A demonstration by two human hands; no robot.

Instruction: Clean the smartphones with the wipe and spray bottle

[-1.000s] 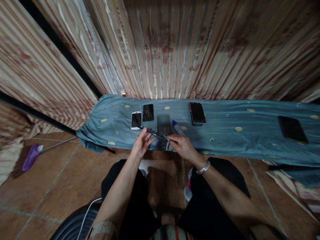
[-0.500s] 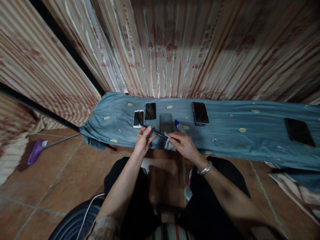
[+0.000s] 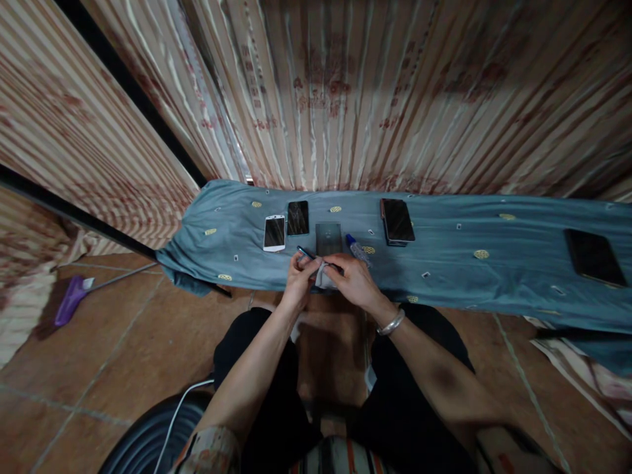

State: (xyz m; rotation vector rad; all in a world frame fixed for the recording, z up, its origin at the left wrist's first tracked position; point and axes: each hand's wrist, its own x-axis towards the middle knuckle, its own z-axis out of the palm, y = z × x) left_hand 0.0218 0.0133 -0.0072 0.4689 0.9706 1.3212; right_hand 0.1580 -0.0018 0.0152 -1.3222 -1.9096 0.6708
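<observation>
Above the front edge of the blue cloth-covered bench, my left hand (image 3: 299,279) is closed around a thin dark object (image 3: 306,253), which looks like a phone seen nearly edge-on. My right hand (image 3: 356,280) pinches a small grey cloth (image 3: 324,277) against the same object, and the fingers of both hands almost meet. Most of the dark object is hidden by the fingers and cloth. Just beyond the hands lie a clear flat case or box (image 3: 328,237) and a blue-capped bottle or marker (image 3: 356,247).
A white phone (image 3: 274,233) and a dark phone (image 3: 298,218) lie to the left. Stacked phones (image 3: 399,221) sit right of centre, and a black tablet-like device (image 3: 594,257) is farther right. Striped curtains (image 3: 326,99) hang behind. A purple broom (image 3: 72,299) is on the tiled floor.
My hands have come closer together. The dark object, which stretched long between them, now shows only a short end. My right hand and the cloth have shifted left along it.
</observation>
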